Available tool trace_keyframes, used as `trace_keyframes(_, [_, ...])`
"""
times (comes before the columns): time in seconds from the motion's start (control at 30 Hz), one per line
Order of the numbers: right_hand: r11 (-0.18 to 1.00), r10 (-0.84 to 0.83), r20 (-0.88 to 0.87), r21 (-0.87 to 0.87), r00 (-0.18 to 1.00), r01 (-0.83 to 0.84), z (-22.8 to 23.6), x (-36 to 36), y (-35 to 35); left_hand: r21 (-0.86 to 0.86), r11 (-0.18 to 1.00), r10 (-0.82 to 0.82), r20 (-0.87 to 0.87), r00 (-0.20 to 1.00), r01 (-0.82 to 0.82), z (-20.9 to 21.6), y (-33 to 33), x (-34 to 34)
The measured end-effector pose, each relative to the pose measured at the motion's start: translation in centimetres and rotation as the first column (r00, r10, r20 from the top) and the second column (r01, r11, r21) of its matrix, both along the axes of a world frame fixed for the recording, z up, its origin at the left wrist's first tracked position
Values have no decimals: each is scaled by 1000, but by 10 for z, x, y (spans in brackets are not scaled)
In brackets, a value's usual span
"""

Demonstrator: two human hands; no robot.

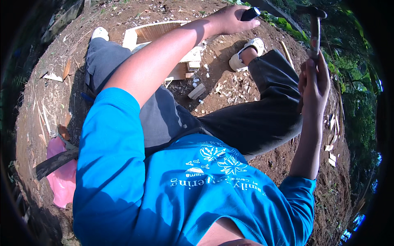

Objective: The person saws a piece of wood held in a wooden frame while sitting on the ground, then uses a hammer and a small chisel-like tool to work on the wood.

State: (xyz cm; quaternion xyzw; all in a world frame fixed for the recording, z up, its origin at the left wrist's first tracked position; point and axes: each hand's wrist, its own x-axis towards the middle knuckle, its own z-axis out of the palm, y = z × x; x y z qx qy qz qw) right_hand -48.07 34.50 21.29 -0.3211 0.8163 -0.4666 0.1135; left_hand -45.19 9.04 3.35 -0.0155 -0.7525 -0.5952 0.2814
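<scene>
My right hand [314, 82] grips the handle of a hammer [315, 30] and holds it up on the right, its dark head at the top. My left hand [233, 20] reaches across to the far side, closed around a dark cylindrical handle [251, 14] with a shiny blue-black end. Whatever lies below that handle is hidden by the hand. Under my left forearm, between my legs, lies a pale wooden frame [130, 39] with a brown inner panel; the forearm covers part of it. Beside it are stacked wood pieces [193, 64].
A small wood block [197, 91] and many chips [230, 90] litter the brown soil. My feet in white shoes [238, 61] stand on both sides of the frame. At left, a pink plastic bag [61, 184] lies under a dark piece of wood [55, 164]. Green plants [353, 78] border the right.
</scene>
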Motion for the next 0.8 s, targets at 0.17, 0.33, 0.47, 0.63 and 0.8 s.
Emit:
trace_keyframes(0.17, [983, 42, -16, -180, 999, -44, -7, 8, 1, 70, 995, -84, 124, 989, 76, 25, 8, 13])
trace_keyframes(0.33, [993, 62, 70, -104, 996, -55, 2, 1, 3, 56, 992, -118, 147, 982, 111, 20, -2, 16])
trace_keyframes(0.47, [986, 35, 17, -164, 999, -31, -24, 2, 9, 99, 988, -126, 76, 989, 119, 18, 5, 8])
trace_keyframes(0.63, [993, 21, 48, -120, 999, -15, -8, -15, 15, -63, 996, -49, 266, 963, 68, 31, 1, 12])
trace_keyframes(0.8, [993, 42, 135, 102, 990, -56, -53, -3, 25, -31, 995, -82, 260, 962, 93, 40, 12, 10])
